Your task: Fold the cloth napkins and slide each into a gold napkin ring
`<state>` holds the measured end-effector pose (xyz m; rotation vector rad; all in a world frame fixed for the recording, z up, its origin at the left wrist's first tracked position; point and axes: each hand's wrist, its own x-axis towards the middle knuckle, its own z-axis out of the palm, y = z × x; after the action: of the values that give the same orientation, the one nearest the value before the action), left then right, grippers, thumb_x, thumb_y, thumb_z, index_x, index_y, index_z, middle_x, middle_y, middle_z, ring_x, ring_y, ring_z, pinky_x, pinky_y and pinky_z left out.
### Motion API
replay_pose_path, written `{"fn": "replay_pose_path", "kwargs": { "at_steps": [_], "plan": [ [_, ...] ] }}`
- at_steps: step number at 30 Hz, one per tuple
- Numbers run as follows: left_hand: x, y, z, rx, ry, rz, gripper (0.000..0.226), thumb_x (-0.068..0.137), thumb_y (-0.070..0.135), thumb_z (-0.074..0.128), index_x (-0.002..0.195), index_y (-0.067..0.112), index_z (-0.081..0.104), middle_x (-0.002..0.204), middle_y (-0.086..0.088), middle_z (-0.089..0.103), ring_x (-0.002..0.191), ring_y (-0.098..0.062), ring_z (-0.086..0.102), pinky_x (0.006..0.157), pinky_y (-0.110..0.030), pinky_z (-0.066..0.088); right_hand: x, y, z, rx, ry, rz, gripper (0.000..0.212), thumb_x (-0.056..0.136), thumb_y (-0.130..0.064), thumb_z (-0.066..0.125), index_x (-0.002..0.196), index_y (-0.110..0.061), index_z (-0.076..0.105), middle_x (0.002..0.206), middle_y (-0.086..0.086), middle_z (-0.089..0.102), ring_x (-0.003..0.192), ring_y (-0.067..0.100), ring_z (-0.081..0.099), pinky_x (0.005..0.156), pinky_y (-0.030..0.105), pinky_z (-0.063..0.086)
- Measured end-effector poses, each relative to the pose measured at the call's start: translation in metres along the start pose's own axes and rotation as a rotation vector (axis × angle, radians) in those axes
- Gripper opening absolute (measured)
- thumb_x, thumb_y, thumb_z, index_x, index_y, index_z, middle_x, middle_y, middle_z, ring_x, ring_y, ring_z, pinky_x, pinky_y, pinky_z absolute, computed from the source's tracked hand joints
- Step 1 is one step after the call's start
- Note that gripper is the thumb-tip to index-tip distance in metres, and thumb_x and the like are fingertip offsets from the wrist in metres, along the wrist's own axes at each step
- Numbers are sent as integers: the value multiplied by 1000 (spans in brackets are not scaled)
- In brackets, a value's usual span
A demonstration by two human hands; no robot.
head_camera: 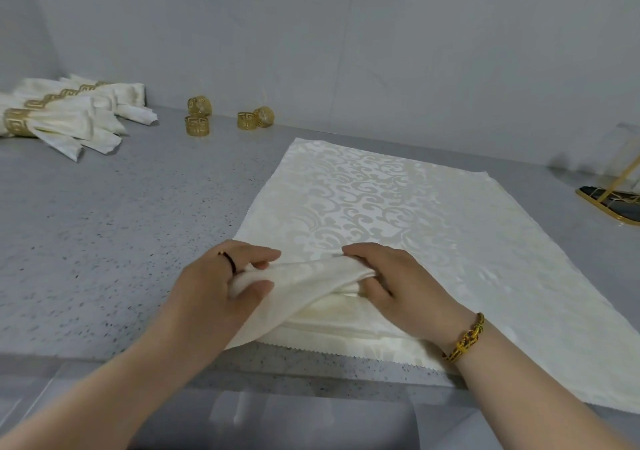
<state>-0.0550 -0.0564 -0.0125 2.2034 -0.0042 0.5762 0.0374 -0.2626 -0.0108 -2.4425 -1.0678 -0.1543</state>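
A cream damask napkin (398, 200) lies spread on the grey speckled counter, its near corner gathered into pleats. My left hand (214, 283) pinches the left end of the pleated fold (311, 276) between thumb and fingers. My right hand (391, 276) grips the right end of the same fold, fingers curled over it. Several loose gold napkin rings (197, 125) (256, 118) stand at the back by the wall. Several finished napkins in gold rings (65, 117) lie in a row at the far left.
The counter's front edge (242, 366) runs just below my wrists, and the napkin's zigzag hem overhangs it at the right. A gold wire stand on a dark tray (613, 203) sits at the right edge. A grey wall closes the back.
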Motion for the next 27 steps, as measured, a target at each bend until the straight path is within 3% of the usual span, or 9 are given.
{"fn": "replay_pose_path", "kwargs": {
  "at_steps": [5,9,12,14,16,19,22,24,27],
  "plan": [
    [7,-8,-16,-65,-33,-88,40,78,2,66,70,41,58,67,26,61,72,26,47,62,10,29,2,-5,5,-59,45,-62,44,67,4,45,108,-3,59,109,10,62,97,8,46,87,-7,22],
    [-3,-13,-16,-59,-90,-72,37,76,3,69,66,37,62,81,41,57,79,24,49,67,10,29,0,-4,4,56,-42,-1,29,80,6,45,100,-8,60,115,0,59,98,1,46,81,-4,28],
    [-6,-16,-12,49,-113,23,36,79,9,66,67,42,59,89,48,50,85,22,50,71,7,30,-2,-2,1,189,-104,39,28,84,-5,54,85,-33,52,115,-25,47,109,-10,43,80,-3,28],
    [-3,-14,-13,197,-200,94,23,82,24,58,69,42,62,81,36,60,76,11,55,66,0,35,-3,-4,-3,206,-156,57,24,84,-18,60,82,-39,48,118,-32,41,115,-16,37,86,-3,26],
    [2,-10,-15,383,-258,182,25,73,37,46,62,37,69,65,28,59,63,2,58,62,-1,27,-2,-7,-9,173,-226,86,11,85,-29,62,90,-33,54,125,-27,41,122,-11,34,94,-4,20],
    [9,1,-15,578,-154,331,41,69,55,35,43,34,59,58,23,55,52,2,51,54,-2,23,2,-11,-16,8,-253,21,45,78,-56,58,106,-21,58,134,-14,46,125,-5,35,104,5,4],
    [13,26,-6,594,-212,284,46,76,66,36,52,31,53,90,26,57,83,-1,61,69,-18,45,4,-13,-15,-171,-267,-38,53,78,-57,58,118,-23,48,132,-10,48,125,2,38,108,17,-3],
    [17,20,3,609,-347,231,35,79,63,47,69,29,48,126,29,39,118,1,42,95,-19,34,3,-14,-12,-169,-253,-59,51,78,-55,59,116,-24,44,131,-12,45,125,2,36,108,19,-5],
    [24,16,9,546,-501,150,36,78,55,58,66,27,37,133,18,42,116,-5,45,96,-23,37,1,-17,-7,-51,-210,-128,61,64,-67,47,106,-23,47,123,-22,38,119,-13,27,107,14,-2]
  ]
}}
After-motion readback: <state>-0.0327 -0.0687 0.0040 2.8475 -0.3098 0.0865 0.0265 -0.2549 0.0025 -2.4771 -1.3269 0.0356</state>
